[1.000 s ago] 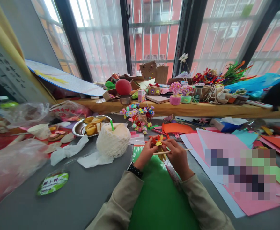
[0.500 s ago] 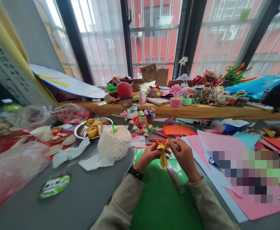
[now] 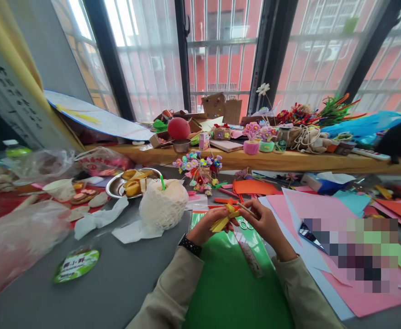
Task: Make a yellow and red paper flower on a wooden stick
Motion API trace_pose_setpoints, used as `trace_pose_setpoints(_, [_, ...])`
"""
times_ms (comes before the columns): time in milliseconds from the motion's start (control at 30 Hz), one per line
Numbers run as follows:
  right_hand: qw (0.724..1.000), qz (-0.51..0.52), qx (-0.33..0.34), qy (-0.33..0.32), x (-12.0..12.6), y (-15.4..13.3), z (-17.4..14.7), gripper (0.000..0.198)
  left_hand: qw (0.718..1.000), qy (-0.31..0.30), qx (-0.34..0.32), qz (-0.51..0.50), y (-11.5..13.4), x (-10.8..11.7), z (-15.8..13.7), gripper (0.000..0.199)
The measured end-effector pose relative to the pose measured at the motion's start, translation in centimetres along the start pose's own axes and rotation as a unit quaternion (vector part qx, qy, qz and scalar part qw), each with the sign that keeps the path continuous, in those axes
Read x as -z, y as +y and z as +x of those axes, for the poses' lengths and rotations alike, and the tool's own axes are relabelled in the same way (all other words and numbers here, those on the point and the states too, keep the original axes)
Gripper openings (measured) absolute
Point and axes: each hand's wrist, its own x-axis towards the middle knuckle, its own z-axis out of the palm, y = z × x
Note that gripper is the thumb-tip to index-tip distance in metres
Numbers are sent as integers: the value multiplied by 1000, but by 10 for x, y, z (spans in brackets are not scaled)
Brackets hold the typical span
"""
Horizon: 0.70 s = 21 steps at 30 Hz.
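Note:
Above the green mat (image 3: 234, 292), my left hand (image 3: 203, 226) is closed on a folded yellow paper flower (image 3: 221, 222), whose strips fan out toward the lower left. My right hand (image 3: 265, 224) pinches a thin wooden stick (image 3: 249, 210), its tip against the flower's upper part. Some fingertips are hidden behind the paper. Scissors with white handles (image 3: 245, 225) lie just below the hands, partly covered. A clear ruler (image 3: 250, 256) rests on the mat beneath them.
A coconut in white foam net (image 3: 164, 205) with a green straw stands left, beside a metal bowl (image 3: 109, 186) of peels. Pink paper sheets (image 3: 347, 297) and a phone (image 3: 312, 235) lie right. Behind are a bunch of small craft flowers (image 3: 200, 171) and a crowded ledge (image 3: 203, 159).
The yellow paper flower has turned in my left hand: its strips hung down and now point to the lower left. My right hand has stayed beside it with the stick.

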Motion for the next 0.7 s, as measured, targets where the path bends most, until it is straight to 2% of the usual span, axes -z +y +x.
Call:
trace_pose_setpoints(133, [1000, 14, 10, -22, 1, -4, 0, 27, 999, 6, 30, -33, 1, 0, -1, 25])
trace_pose_setpoints(267, [1000, 6, 6, 4, 1, -4, 0, 27, 997, 15, 53, -58, 2, 2, 1, 35])
trace_pose_setpoints(367, [998, -33, 0, 58, 0, 2, 1, 26, 993, 99, 19, -62, 0, 5, 6, 46])
trace_pose_setpoints(467, [992, -70, 7, 106, -1, 8, 2, 23, 969, 234, -81, 17, -3, 7, 8, 47])
trace_pose_setpoints(500, [990, -81, 11, 116, -2, 9, 2, 22, 949, 276, -127, 81, -3, 6, 8, 44])
trace_pose_setpoints(533, [988, -90, 14, 123, -3, 10, 2, 21, 919, 312, -177, 167, -3, 5, 7, 39])
trace_pose_setpoints(567, [987, -96, 16, 127, -5, 10, 2, 20, 876, 332, -223, 271, -3, 3, 5, 34])
trace_pose_setpoints(633, [986, -104, 17, 129, -8, 8, 1, 19, 773, 324, -295, 458, -4, -3, 2, 31])
trace_pose_setpoints(700, [987, -103, 16, 125, -12, 6, 0, 20, 694, 279, -321, 580, -8, -8, 0, 28])
